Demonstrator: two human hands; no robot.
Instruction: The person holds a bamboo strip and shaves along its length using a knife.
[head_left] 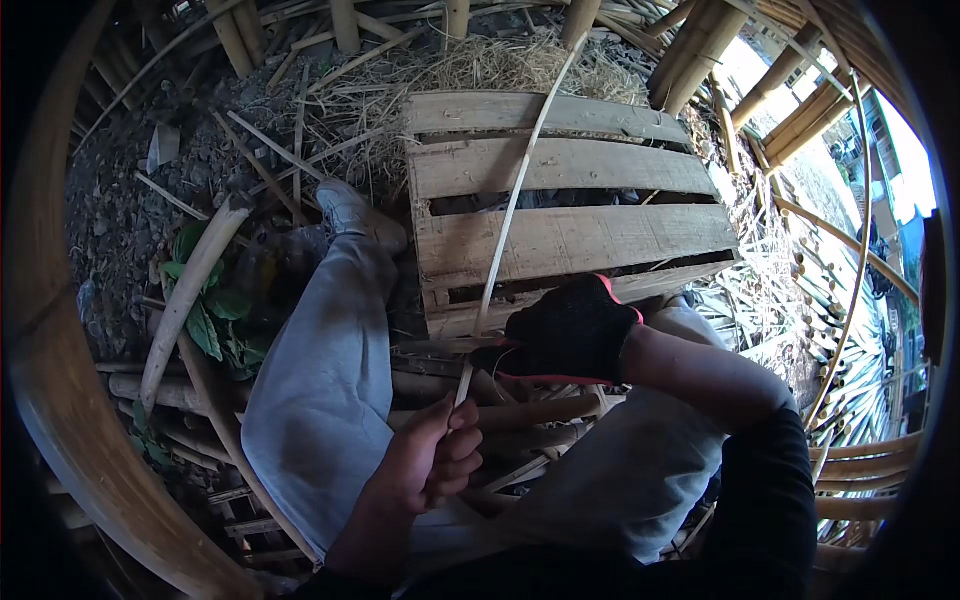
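Note:
My bare left hand (pixel 437 455) is closed in a fist around the lower end of a long, thin bamboo strip (pixel 511 205). The pale strip runs up and away over a slatted wooden pallet (pixel 560 165). My right hand (pixel 565 335) wears a black glove with red edging and is closed just above the left. From its grip a knife (pixel 437 347) points left, its flat blade crossing near the strip. The glove hides the handle, and exact contact between blade and strip cannot be made out.
My legs in grey trousers (pixel 330 350) spread either side of the pallet. A thick curved bamboo pole (pixel 90 470) rises at left. A cut bamboo piece (pixel 190 300) leans by green leaves (pixel 205 325). Straw (pixel 500 65) lies behind the pallet; many bamboo poles (pixel 700 50) stand around.

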